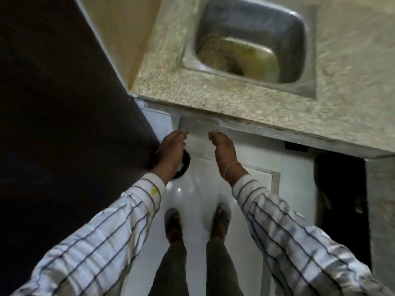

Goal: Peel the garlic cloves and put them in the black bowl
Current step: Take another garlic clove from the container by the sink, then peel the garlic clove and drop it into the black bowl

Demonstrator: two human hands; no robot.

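Note:
My left hand (173,150) reaches forward palm down with its fingers fairly straight, below the counter edge. Under it shows a round black bowl (185,162) with something pale inside; the hand covers most of it, and I cannot tell whether the hand touches it. My right hand (223,148) is held beside it, about a hand's width to the right, fingers loosely bent with the tips close together. Nothing shows between them. No garlic cloves are plainly in view. The picture is blurred by motion.
A speckled stone counter (213,97) runs across ahead, with a steel sink (192,56) set in it. A tall dark appliance (53,103) stands close on the left. Below are white floor tiles (192,195), my feet in sandals, and a dark opening (339,189) at right.

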